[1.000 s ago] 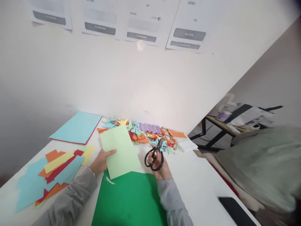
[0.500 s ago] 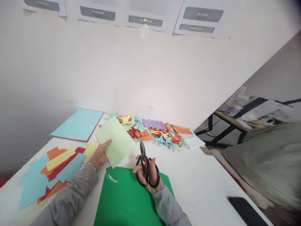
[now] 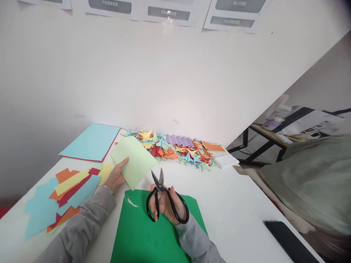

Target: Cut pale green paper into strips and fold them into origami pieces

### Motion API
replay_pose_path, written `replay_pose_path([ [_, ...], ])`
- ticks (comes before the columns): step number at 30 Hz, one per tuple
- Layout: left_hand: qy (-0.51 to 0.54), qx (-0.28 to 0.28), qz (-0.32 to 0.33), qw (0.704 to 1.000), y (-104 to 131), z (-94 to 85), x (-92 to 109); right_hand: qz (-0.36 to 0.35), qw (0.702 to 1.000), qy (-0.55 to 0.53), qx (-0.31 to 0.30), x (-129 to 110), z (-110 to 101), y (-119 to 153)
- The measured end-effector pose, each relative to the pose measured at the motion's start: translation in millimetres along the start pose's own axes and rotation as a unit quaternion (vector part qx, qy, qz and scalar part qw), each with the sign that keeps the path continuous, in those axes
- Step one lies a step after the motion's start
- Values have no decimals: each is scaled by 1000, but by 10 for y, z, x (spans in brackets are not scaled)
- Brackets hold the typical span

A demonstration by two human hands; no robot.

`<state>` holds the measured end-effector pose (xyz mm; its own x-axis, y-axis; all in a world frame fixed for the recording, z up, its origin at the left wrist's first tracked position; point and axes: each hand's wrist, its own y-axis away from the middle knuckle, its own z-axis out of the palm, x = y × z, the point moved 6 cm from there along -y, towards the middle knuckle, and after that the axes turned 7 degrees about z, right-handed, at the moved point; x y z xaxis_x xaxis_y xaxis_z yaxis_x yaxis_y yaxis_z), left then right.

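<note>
A light green sheet of paper [image 3: 134,160] is pinched by its lower left edge in my left hand [image 3: 116,177], thumb on top. Black-handled scissors [image 3: 160,187] are in my right hand [image 3: 171,208], fingers through the loops, blades parted and pointing up and away. The blade tips are near the sheet's lower right edge, and no cut shows in it. Under my right hand lies a green sheet [image 3: 148,233] with a small whitish mark near its upper left corner.
Coloured paper scraps [image 3: 74,191] lie at the left, light blue sheets [image 3: 91,142] behind them. Folded paper pieces [image 3: 164,149] line the wall. A black flat object [image 3: 290,241] is at the right edge, near a person in grey-green clothing [image 3: 315,182].
The scissors have opened, their blades now spread apart, and they have turned and shifted slightly left with my right hand. My left hand still holds the light green sheet.
</note>
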<state>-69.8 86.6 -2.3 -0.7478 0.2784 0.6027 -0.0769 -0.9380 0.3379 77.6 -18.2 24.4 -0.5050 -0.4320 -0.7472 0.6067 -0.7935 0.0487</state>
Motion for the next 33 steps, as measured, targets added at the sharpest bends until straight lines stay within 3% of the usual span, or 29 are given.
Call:
replay_pose_path([
  [18, -30, -22, -4, 999, -19, -22, -2, -1, 999, 17, 29, 30, -60, -8],
  [33, -111, -117, 44, 986, 29, 75, 103, -19, 998, 12, 51, -66, -157, -24],
])
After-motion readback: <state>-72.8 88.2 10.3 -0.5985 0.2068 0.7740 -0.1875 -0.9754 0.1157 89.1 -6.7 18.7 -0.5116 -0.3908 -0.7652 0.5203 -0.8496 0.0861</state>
